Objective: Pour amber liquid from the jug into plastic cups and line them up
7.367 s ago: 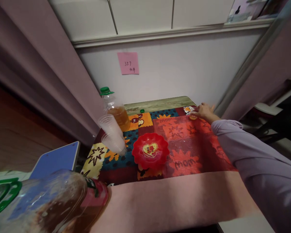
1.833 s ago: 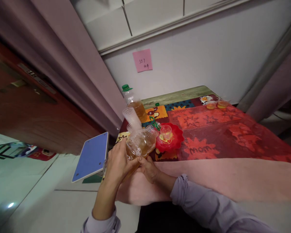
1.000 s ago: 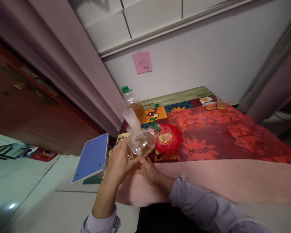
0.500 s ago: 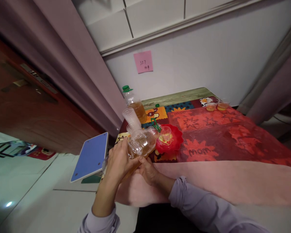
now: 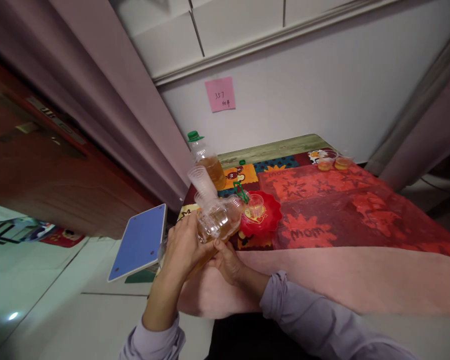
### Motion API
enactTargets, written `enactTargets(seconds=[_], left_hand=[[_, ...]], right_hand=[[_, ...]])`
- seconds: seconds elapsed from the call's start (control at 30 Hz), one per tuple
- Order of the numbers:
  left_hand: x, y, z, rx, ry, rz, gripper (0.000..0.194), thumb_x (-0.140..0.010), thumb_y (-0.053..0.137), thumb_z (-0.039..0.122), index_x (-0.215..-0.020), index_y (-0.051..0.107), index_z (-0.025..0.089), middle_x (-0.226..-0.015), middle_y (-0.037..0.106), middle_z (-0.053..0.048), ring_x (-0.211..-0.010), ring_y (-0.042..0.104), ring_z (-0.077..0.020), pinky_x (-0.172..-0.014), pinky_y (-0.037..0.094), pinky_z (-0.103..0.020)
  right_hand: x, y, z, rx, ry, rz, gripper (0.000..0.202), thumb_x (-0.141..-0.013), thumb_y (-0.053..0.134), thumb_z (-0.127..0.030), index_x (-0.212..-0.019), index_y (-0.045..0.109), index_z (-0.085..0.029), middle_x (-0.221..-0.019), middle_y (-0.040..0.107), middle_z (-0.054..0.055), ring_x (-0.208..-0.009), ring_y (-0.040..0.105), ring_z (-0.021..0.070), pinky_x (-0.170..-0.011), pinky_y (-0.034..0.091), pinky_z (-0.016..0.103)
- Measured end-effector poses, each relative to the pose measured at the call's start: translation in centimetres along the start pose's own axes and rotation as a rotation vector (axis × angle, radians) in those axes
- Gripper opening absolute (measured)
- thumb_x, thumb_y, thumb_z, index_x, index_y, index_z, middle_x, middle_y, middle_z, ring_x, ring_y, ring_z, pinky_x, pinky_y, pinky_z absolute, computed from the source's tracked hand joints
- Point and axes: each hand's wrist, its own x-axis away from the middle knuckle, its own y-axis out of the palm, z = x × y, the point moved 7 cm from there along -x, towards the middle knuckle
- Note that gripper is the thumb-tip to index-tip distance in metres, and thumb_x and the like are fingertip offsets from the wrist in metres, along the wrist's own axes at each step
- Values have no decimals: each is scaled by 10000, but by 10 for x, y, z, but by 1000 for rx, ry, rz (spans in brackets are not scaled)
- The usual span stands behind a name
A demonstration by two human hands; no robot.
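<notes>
A clear plastic bottle [image 5: 218, 223] of amber liquid is tilted, its neck toward the right. My left hand [image 5: 182, 245] grips it from the left, and my right hand [image 5: 228, 261] holds its lower side. The bottle's mouth, with a green ring hanging at it, is over or beside a clear plastic cup [image 5: 255, 204]. That cup stands on a red scalloped plate [image 5: 272, 216]. Just behind the bottle is a stack of clear plastic cups [image 5: 202, 182]. I cannot make out whether liquid is flowing.
Another amber-filled bottle [image 5: 210, 167] with a green cap stands at the back left. A small green cap [image 5: 242, 162] lies near it. Two cups with some liquid, one a clear cup [image 5: 342, 162], stand far right on the patterned table [image 5: 322, 195]. A blue board [image 5: 138, 242] is left of the table.
The view has shifted very slightly. Both hands keep the bottle tilted in the same place over the plate's edge, with no other clear movement.
</notes>
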Motion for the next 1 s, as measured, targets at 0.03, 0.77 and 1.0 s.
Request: enactTargets(seconds=[0.03,0.77,1.0], left_hand=[[0,0,1,-4,-5,-7,841,-815,782,511,-1516,474,162,-1316,715,-205,-1248,671,-419,-990,512,-503],[-4,-4,13,-53,-58,-106,713,-853,755,473,-1432,497,147,-1335,690,-203,-1306,633,-399,-1033,470,-476],[-5,-6,15,-50,-65,-106,660,-850,751,455,-1397,512,174,-1366,688,-184,-1321,629,-400,-1031,466,-479]], right_hand=[[0,0,0,-3,1,2,714,-761,883,-625,-1329,646,-264,-1388,746,130,-1206,737,354,-889,668,541],[0,1,-4,-44,-11,30,701,-771,871,-632,-1334,652,-276,-1381,748,101,-1289,695,343,-973,634,558],[1,3,-6,-47,-5,12,739,-756,882,-651,-1344,655,-266,-1384,751,100,-1249,717,344,-944,644,548]])
